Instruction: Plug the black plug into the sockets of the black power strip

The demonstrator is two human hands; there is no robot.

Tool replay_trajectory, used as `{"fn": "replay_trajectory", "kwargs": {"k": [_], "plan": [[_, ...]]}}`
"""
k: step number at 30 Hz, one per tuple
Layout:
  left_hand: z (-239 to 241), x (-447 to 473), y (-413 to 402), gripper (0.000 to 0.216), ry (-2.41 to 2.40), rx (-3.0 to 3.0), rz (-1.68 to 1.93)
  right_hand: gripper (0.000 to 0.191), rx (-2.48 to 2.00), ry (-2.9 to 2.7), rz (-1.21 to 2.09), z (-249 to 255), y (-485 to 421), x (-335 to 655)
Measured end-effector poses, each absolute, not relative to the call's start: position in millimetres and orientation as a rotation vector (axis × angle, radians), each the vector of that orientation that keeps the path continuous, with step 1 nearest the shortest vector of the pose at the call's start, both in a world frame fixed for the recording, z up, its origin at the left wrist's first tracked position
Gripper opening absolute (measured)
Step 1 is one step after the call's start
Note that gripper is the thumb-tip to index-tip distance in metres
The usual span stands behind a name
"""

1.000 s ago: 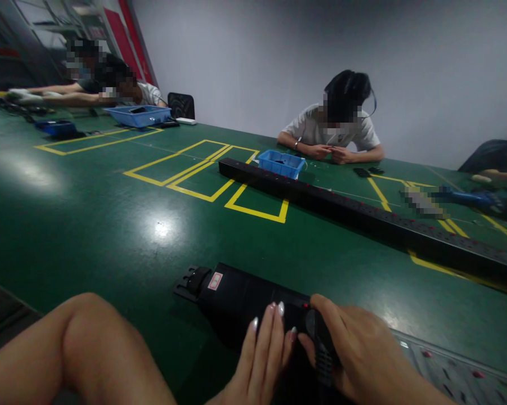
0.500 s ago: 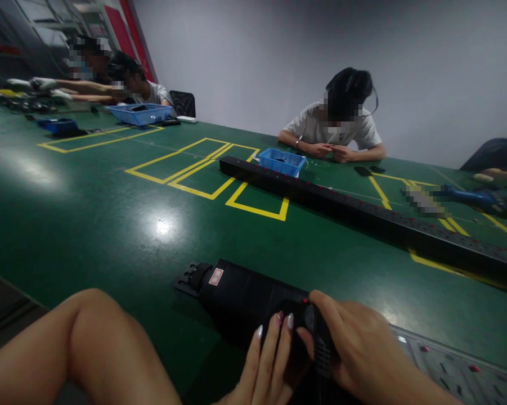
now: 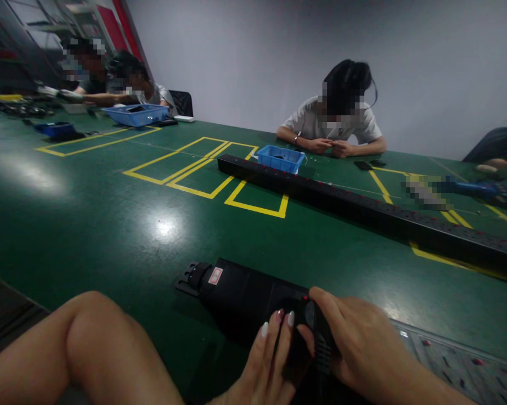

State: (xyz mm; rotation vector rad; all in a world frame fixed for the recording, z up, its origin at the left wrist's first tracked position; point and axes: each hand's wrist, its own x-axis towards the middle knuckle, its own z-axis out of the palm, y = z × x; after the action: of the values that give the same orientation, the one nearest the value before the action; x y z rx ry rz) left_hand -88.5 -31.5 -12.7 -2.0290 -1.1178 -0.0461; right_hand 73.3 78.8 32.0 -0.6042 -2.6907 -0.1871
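Observation:
A long black power strip (image 3: 245,289) lies across the near part of the table, with a small white-and-red label and a slotted black bracket (image 3: 191,278) at its left end. My right hand (image 3: 357,332) pinches a black plug (image 3: 309,315) between thumb and index finger against the strip's upper face. A ribbed cord (image 3: 322,354) runs down from the plug. My left hand (image 3: 265,360) lies with straight fingers on the strip, just left of the plug; its thumb is hidden. The contact between plug and socket is covered by fingers.
Farther out, a long black bar with red spots (image 3: 346,199) crosses the green table (image 3: 110,208), marked with yellow tape. Blue bins (image 3: 281,160) stand beyond. A grey slotted panel (image 3: 456,360) is at lower right. A person (image 3: 333,121) sits opposite; others sit left and right.
My hands, the plug and the strip hold nearly the same place; my left fingers have shifted slightly right. At far left, a co-worker's gloved hands have moved right.

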Motion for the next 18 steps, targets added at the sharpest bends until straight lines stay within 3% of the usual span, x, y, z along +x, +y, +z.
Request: {"fn": "replay_trajectory", "kwargs": {"k": [11, 18], "plan": [[-6, -100, -28, 0.016, -1.042, -2.208, -0.294, 0.026, -0.574, -2.712, -0.183, 29, 81, 75], [-6, -103, -32, 0.028, -0.984, -2.255, -0.205, 0.024, -0.571, -2.704, -0.209, 30, 82, 73]]}}
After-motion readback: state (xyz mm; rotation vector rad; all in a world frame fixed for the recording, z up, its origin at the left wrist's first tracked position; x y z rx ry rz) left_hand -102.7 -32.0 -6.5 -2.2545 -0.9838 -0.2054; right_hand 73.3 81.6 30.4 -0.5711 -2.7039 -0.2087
